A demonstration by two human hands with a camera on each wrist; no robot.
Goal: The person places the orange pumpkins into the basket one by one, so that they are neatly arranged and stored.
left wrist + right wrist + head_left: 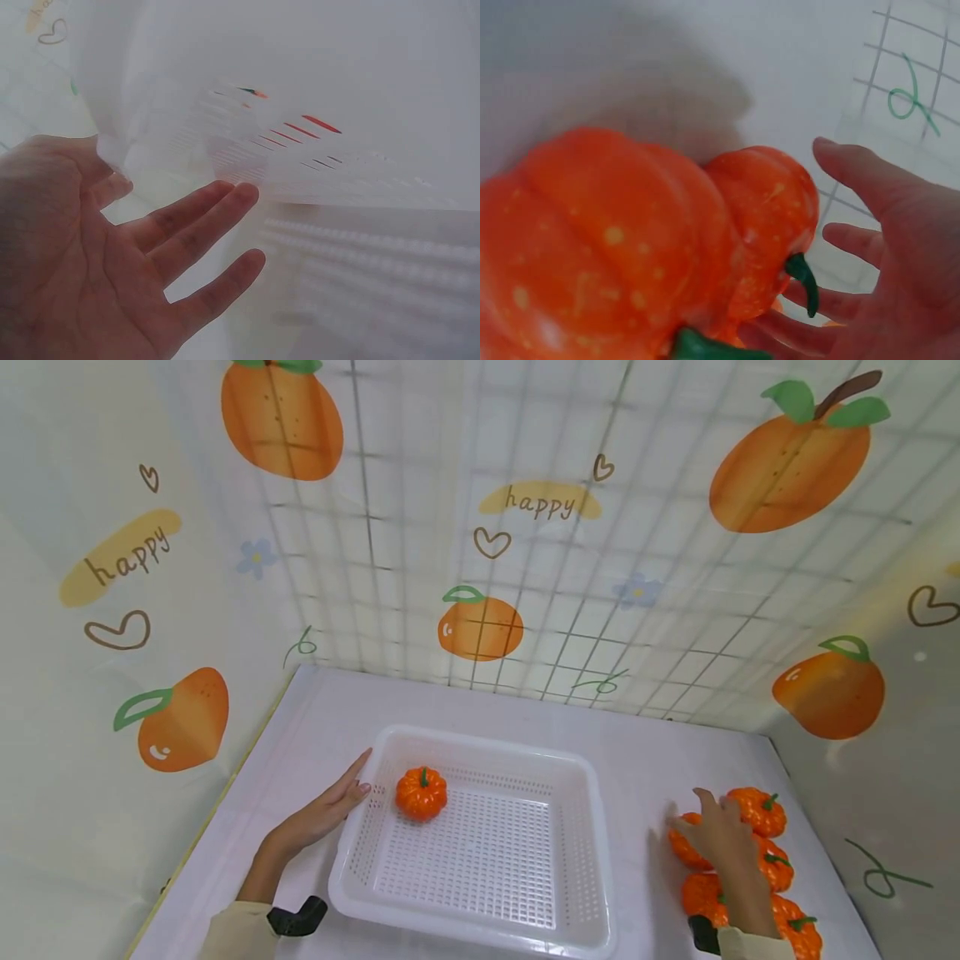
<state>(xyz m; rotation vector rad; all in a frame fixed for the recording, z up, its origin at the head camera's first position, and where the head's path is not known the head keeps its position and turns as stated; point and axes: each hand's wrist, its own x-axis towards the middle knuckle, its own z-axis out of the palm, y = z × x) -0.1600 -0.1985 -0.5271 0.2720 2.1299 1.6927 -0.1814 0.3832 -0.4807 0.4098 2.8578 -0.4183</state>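
Observation:
In the head view my left hand (321, 817) touches the left wall of a white perforated basket (480, 935); its fingers look straight in the left wrist view, against the basket's side. One orange pumpkin (422, 793) with a green stem sits inside the basket at the left. On the right, my right hand (722, 839) is over a group of several orange pumpkins (761, 811), its fingers spread around the upper-left one (686, 843). The right wrist view shows thumb and fingers apart beside a pumpkin (769, 202); whether they touch it I cannot tell.
The basket stands mid-table on a white tabletop (330, 702). Behind it rises a covering (405, 527) printed with oranges, hearts and words, with a grid showing through. Similar printed sides close off the left and right.

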